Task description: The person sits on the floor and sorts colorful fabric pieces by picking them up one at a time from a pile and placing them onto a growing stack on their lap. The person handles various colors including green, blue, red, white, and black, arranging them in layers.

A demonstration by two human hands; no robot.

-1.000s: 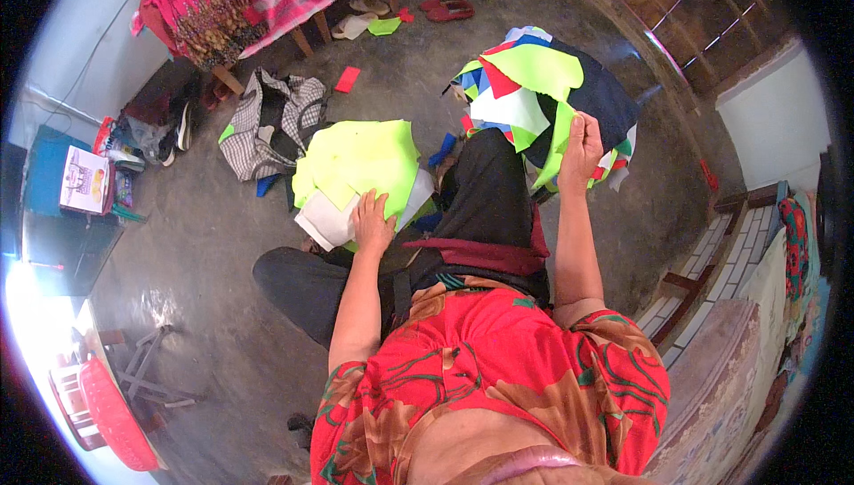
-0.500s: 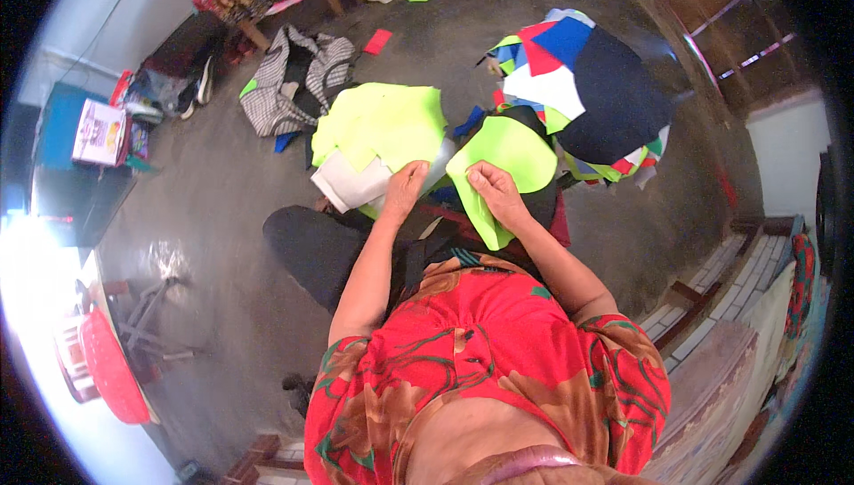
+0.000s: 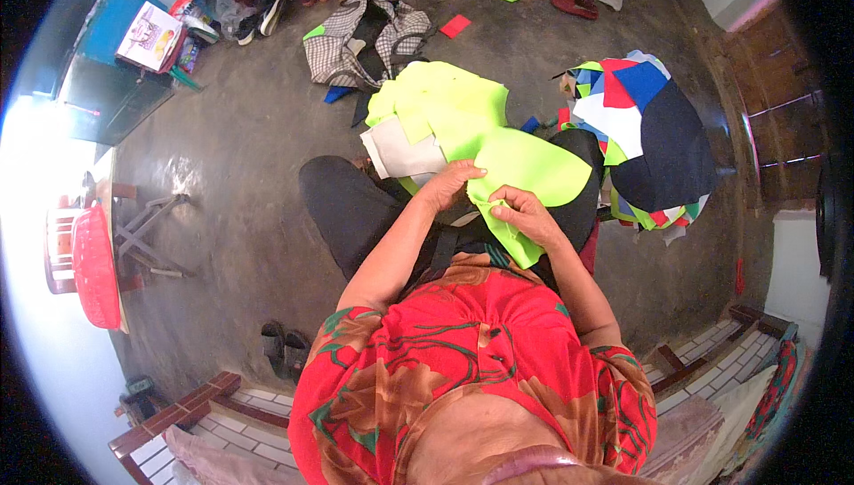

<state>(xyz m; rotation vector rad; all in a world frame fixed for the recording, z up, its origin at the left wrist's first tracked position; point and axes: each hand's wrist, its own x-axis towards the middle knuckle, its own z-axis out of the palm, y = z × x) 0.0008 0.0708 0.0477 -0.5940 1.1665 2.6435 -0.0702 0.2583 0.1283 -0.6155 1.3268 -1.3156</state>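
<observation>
A neon yellow-green fabric piece [image 3: 543, 167] lies over my lap, its lower end folded and hanging toward me. My left hand [image 3: 452, 184] pinches its left edge between thumb and fingertips. Close beside it, my right hand [image 3: 527, 216] is closed on the folded part, thumb on top. Just beyond my left hand is a stack of similar neon cloth [image 3: 463, 98], partly covered by the held piece. Pale grey-white cloth [image 3: 402, 149] sticks out from under the stack.
A heap of coloured scraps under dark cloth [image 3: 672, 133] stands to the right. Ahead lie a checked grey cloth [image 3: 356, 44] and a small red scrap [image 3: 455, 26]. A red plastic basin [image 3: 95, 267] is at far left; dark sandals [image 3: 285, 347] lie behind left.
My left hand has moved right, from beside the neon stack to the edge of the held piece, closer to my right hand. The whole view has shifted.
</observation>
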